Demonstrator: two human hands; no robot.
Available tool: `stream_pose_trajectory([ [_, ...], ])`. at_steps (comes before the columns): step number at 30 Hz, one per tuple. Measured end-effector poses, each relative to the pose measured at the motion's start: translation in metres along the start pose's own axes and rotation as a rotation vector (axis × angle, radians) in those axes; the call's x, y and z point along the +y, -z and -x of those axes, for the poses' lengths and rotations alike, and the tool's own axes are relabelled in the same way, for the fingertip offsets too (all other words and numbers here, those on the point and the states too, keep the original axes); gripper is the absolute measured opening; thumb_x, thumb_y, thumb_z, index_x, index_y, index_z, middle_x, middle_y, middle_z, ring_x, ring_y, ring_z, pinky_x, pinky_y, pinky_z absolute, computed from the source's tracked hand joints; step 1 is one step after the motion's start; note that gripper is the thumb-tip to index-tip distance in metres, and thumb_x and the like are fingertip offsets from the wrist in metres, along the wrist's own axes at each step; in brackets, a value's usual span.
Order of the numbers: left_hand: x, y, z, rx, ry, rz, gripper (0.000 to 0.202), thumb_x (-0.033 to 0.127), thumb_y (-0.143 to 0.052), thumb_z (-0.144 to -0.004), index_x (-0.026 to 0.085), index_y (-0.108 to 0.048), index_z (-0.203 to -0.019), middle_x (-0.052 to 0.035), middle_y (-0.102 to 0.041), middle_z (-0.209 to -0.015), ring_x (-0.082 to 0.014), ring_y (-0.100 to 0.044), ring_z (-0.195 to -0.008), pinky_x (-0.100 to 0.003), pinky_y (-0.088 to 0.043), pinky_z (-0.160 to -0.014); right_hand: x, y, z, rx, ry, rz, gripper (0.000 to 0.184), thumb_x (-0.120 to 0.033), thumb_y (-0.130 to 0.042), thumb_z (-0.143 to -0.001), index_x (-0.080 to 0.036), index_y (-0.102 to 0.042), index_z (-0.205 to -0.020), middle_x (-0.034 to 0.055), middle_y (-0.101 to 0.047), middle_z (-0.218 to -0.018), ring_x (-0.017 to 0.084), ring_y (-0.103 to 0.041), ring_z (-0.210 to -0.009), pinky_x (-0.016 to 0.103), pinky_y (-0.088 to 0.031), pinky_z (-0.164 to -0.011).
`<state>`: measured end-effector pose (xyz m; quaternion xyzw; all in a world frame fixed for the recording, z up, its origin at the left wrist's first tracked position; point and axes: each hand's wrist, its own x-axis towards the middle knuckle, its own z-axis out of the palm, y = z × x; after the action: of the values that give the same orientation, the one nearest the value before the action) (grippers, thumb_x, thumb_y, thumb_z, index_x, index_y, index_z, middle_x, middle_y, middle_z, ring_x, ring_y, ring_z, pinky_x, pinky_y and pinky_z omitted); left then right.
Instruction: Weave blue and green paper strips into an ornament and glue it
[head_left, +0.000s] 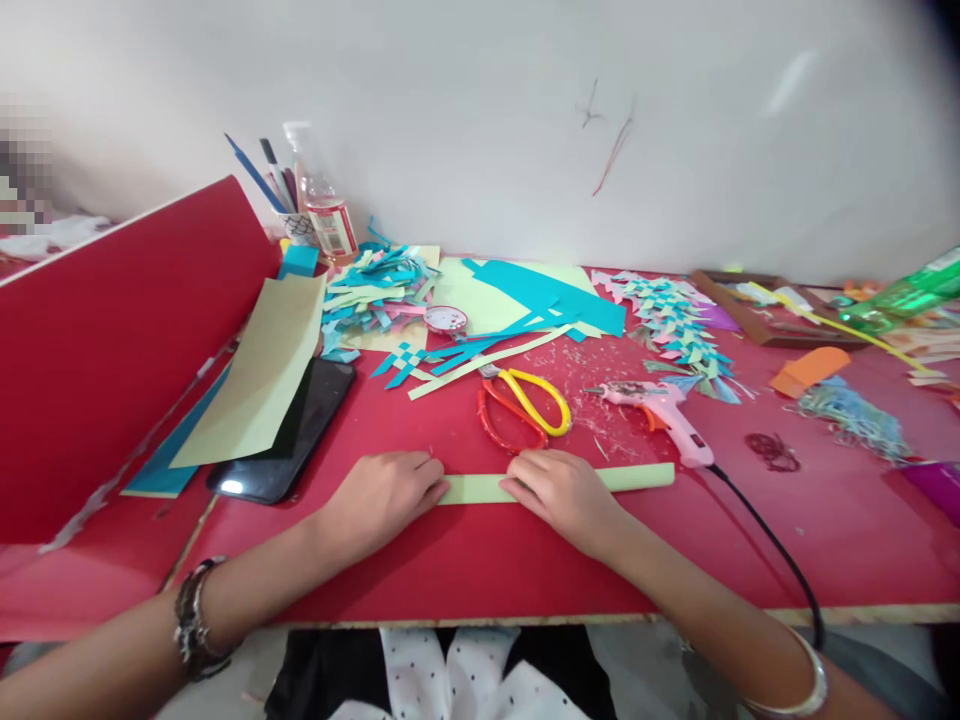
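A long pale green paper strip point(637, 477) lies flat along the red table point(465, 560) near its front edge. My left hand point(386, 492) rests on the strip's left end, fingers curled and pressing down on it. My right hand point(559, 490) lies over the strip's middle, fingers bent and pinching its edge. Just behind the hands sit scissors point(523, 407) with one red and one yellow handle.
A pink glue gun point(664, 410) with a black cord point(772, 545) lies right of the scissors. A black phone point(289, 440) lies left under pale green paper point(259, 375). A red sheet point(112, 340) leans at left. Cut strips, woven pieces point(675, 325), a bottle point(326, 210) and a tray point(772, 310) line the back.
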<state>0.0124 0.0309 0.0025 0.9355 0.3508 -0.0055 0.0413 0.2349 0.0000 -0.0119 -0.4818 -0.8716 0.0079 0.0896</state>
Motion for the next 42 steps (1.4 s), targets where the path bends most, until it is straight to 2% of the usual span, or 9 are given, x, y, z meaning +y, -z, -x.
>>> stream_pose_trajectory([
  [9, 0.007, -0.002, 0.003, -0.021, 0.142, -0.057, 0.025, 0.026, -0.031, -0.087, 0.017, -0.051, -0.074, -0.0011, -0.055, -0.065, -0.0166, -0.055, -0.059, -0.023, -0.032, -0.046, -0.001, -0.002, 0.0, 0.042, 0.023, 0.026, 0.029, -0.027, -0.037, -0.088, -0.017, -0.052, -0.066, 0.0006, -0.053, -0.062, 0.012, -0.049, -0.06, 0.023, -0.03, -0.059],
  [18, 0.007, -0.002, 0.001, -0.068, 0.186, -0.059, 0.022, 0.024, -0.03, -0.088, 0.018, -0.049, -0.08, -0.0026, -0.056, -0.07, -0.0181, -0.056, -0.063, -0.024, -0.034, -0.046, -0.003, -0.002, 0.001, 0.02, -0.002, 0.065, 0.024, -0.024, -0.04, -0.086, -0.018, -0.052, -0.066, -0.0002, -0.053, -0.064, 0.012, -0.049, -0.062, 0.025, -0.028, -0.06],
  [23, -0.003, -0.005, 0.008, -0.042, 0.135, -0.012, 0.022, 0.026, -0.029, -0.088, 0.017, -0.049, -0.082, -0.0017, -0.054, -0.07, -0.0156, -0.055, -0.063, -0.023, -0.038, -0.05, -0.004, -0.003, 0.0, 0.011, -0.025, 0.07, 0.021, -0.022, -0.043, -0.085, -0.018, -0.051, -0.066, -0.0012, -0.054, -0.064, 0.012, -0.049, -0.062, 0.025, -0.027, -0.059],
  [27, -0.01, -0.01, 0.019, 0.03, 0.112, 0.009, 0.024, 0.024, -0.027, -0.088, 0.017, -0.046, -0.101, -0.0054, -0.056, -0.088, -0.0165, -0.057, -0.075, -0.026, -0.044, -0.061, -0.004, -0.002, -0.001, -0.007, -0.03, 0.086, 0.019, -0.021, -0.042, -0.084, -0.018, -0.051, -0.068, -0.0004, -0.054, -0.066, 0.013, -0.049, -0.064, 0.026, -0.027, -0.06],
  [29, -0.011, -0.012, 0.022, 0.051, 0.117, 0.011, 0.026, 0.024, -0.027, -0.089, 0.017, -0.045, -0.106, -0.0067, -0.056, -0.093, -0.0172, -0.057, -0.079, -0.027, -0.045, -0.064, -0.007, 0.001, -0.002, -0.026, -0.037, 0.099, 0.018, -0.02, -0.041, -0.084, -0.017, -0.051, -0.069, 0.0003, -0.055, -0.067, 0.014, -0.049, -0.065, 0.026, -0.027, -0.06],
  [35, -0.008, -0.01, 0.023, 0.066, 0.146, 0.088, 0.028, 0.025, -0.027, -0.089, 0.017, -0.05, -0.102, -0.006, -0.057, -0.091, -0.0167, -0.057, -0.08, -0.028, -0.046, -0.068, -0.025, 0.01, -0.015, -0.058, -0.075, 0.014, 0.018, -0.03, -0.043, -0.084, -0.017, -0.05, -0.073, 0.0015, -0.056, -0.071, 0.014, -0.05, -0.068, 0.026, -0.026, -0.058],
  [42, -0.007, -0.009, 0.031, 0.12, 0.239, 0.172, 0.029, 0.031, -0.029, -0.088, 0.019, -0.054, -0.096, -0.0047, -0.059, -0.091, -0.017, -0.057, -0.082, -0.028, -0.046, -0.071, -0.033, 0.002, -0.026, -0.055, -0.022, 0.046, 0.018, -0.026, -0.046, -0.084, -0.018, -0.052, -0.069, 0.0004, -0.056, -0.067, 0.012, -0.051, -0.063, 0.026, -0.023, -0.054],
])
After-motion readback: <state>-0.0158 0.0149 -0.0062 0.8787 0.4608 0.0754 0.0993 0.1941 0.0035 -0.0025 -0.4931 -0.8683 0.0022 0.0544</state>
